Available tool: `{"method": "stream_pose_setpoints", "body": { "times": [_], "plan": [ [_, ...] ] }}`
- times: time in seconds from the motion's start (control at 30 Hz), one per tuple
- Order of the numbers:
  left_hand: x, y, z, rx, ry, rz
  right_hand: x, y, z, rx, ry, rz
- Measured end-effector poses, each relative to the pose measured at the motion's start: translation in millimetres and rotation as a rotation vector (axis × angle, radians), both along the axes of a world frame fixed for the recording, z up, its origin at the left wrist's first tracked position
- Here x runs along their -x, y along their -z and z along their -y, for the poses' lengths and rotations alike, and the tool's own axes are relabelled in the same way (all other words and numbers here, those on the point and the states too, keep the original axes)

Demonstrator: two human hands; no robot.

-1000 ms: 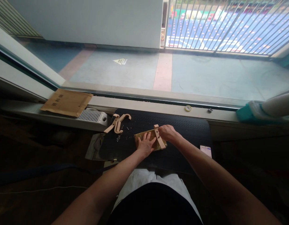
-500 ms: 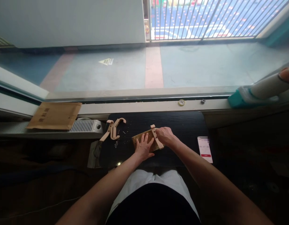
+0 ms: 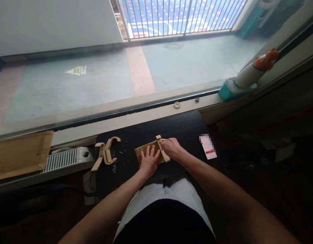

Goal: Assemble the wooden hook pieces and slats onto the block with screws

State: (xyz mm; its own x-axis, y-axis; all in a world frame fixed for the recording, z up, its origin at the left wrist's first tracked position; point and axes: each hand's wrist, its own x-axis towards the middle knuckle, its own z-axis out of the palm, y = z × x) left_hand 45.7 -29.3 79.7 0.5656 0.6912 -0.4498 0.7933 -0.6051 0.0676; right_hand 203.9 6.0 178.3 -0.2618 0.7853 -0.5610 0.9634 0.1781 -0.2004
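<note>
The left hand (image 3: 148, 163) spread its fingers over the gold block (image 3: 138, 154), the right hand (image 3: 171, 148) curled — hold unclear — at the wooden hook (image 3: 164, 154) across that block, which slack pressure might have let skid.

Both arms (image 3: 207, 174) poke over the desk's (image 3: 176, 125) near edge, left hand (image 3: 148, 162) flat-ish, fingers splayed, right hand (image 3: 171, 148) kinda bunched, fingertips hidden.

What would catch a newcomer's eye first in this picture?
It would probably be the bare left hand, spread over a shiny gold-brown block, and the bare right hand, curled at a pale wooden strip across it. Next come the curved, pale wooden hooks at the left end of the black table.
</note>
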Motion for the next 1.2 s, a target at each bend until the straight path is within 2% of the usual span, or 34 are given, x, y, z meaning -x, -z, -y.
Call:
{"method": "stream_pose_setpoints", "body": {
  "times": [0.17,0.4,0.53,0.7,0.93,1.2],
  "plan": [
    [-1,-0.1,4,-0.012,-0.035,-0.017,0,0.9,-12,0.016,0.005,-0.012],
    [-9,-1.5,12,-0.004,-0.121,-0.036,-8,16.1,-13,0.007,0.021,-0.006],
    [-9,-2.2,11,0.011,-0.122,-0.038,-11,10.6,-11,0.021,-0.047,0.018],
    [-8,-1.8,10,0.014,-0.106,-0.020,-5,0.3,-4,-0.053,-0.170,0.066],
    [-7,1.5,7,0.020,-0.085,0.003,7,7.3,0,-0.051,-0.094,0.108],
    [-6,3.8,10,-0.004,-0.083,0.017,1,16.3,-5,-0.014,-0.075,0.145]
  ]
}}
